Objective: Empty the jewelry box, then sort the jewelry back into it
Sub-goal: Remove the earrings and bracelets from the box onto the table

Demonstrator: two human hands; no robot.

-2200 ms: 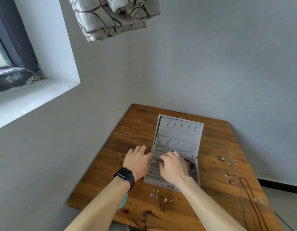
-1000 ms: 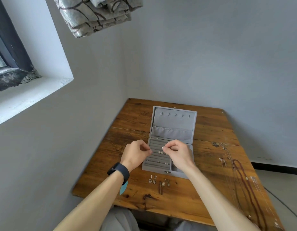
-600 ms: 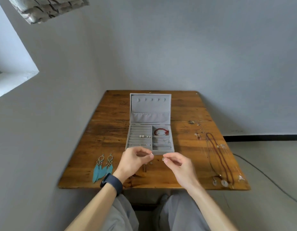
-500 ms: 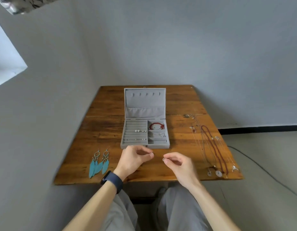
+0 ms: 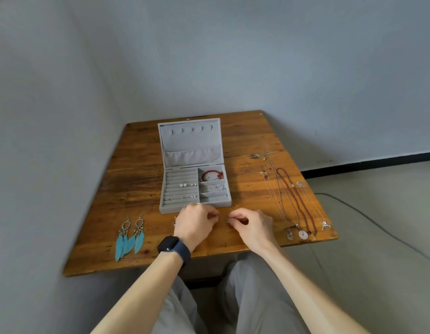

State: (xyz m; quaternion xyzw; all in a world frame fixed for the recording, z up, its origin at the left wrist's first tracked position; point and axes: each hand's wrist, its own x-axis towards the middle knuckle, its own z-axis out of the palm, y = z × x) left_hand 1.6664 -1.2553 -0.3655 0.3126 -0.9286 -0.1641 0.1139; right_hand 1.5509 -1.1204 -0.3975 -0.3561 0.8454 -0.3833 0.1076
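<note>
Both hands pinching tiny silver pieces in front of the open box

Over the table's (image 5: 137, 189) near edge, the left hand (image 5: 197, 224), with fingers curled, pinched a silver bit (image 5: 217, 216). The right hand (image 5: 253, 229) pinched a second bit (image 5: 228, 220), and both bits were too small to identify. Just beyond the hands, the box (image 5: 175, 209) stood with its lid up, holding a red bracelet (image 5: 211, 175) and pearl studs (image 5: 183, 185). Feather earrings (image 5: 129, 237) lay to the left and necklaces (image 5: 293, 201) to the right.
</note>
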